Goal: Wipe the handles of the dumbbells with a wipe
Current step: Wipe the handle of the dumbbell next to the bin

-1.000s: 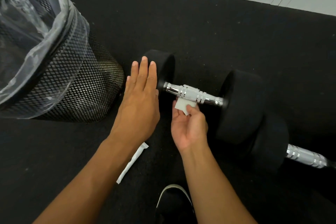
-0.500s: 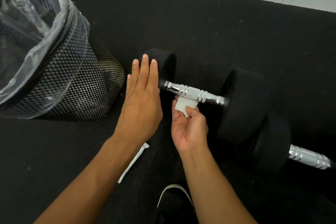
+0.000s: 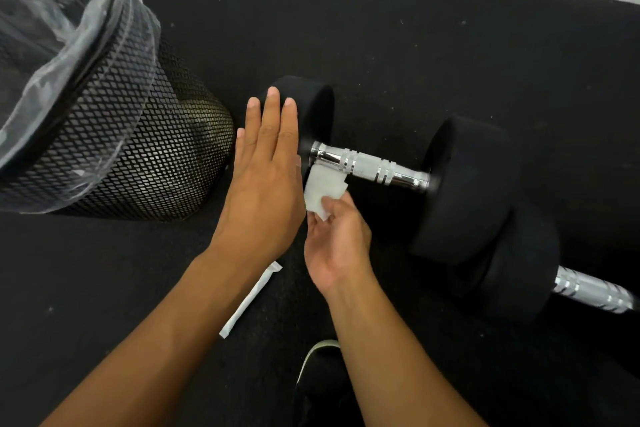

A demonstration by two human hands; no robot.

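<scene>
The wipe (image 3: 323,189) is pinched by the right hand (image 3: 337,239) between the thumb and the fingers (image 3: 332,206), and its upper edge is pressed against the underside of the handle (image 3: 369,166) at the left end, close to the left head (image 3: 304,111). The left hand (image 3: 266,180) is laid flat against that head, fingers straight and together, nothing held — it seems to be used as a brace. The dumbbell lies on the floor (image 3: 450,45) beside the bin (image 3: 114,135); the handle of a second dumbbell (image 3: 588,291) is seen at the lower right, its state of cleaning cannot be told.

Several things could go wrong from here. The wipe is small and is held only by one corner, so it could be pulled out of the pinch if it is dragged over the knurled middle of the handle, where more friction is expected. Only the underside is touched now — the top and the far side could be left unwiped if the wipe is not passed around the bar. The dumbbell could be rolled away if the flat hand is lifted while pressure is applied. The right fingers could also be caught between the handle and the right head (image 3: 464,184) at the end of a stroke. The wrapper (image 3: 252,298) on the floor could be forgotten.
</scene>
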